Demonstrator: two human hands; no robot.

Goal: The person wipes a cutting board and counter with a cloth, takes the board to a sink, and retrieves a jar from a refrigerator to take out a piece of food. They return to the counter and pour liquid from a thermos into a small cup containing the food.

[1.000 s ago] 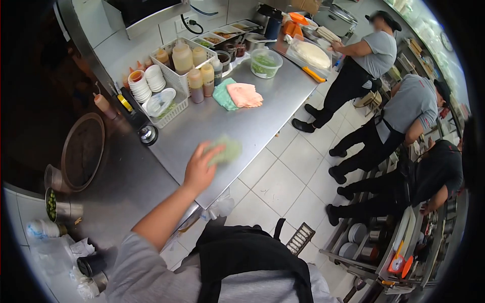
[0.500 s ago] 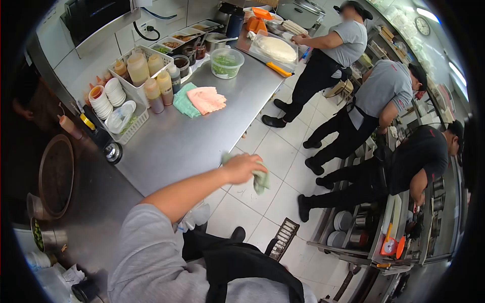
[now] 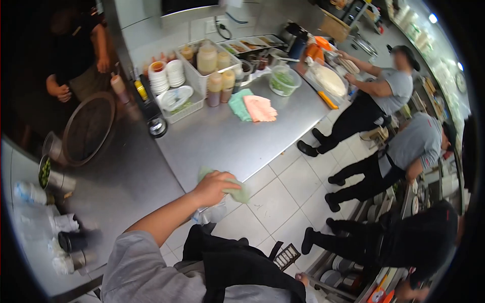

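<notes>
Silver bell (image 3: pixel 157 127): landmark, near the left side of the table (image 3: pixel 212 144)
Left hand (image 3: pixel 214 188): grip closed on the pale green cloth (image 3: pixel 242 193), below and right of the bell, at the table's near edge
Right hand (image 3: pixel 301 279): only a small part shows, well below and right of the bell; cannot tell whether its grip is apart or together
Spare cloths: teal cloth (image 3: pixel 240 105) and peach cloth (image 3: pixel 260 108) overlap right of the bell, no hand on them
White basket (image 3: pixel 191 70) and tub of greens (image 3: pixel 284 91): beyond the bell, to its right
Cloth progress: picked up and bunched in the fingers, not set down, so its use looks unfinished; how much surface it has covered cannot be told
</notes>
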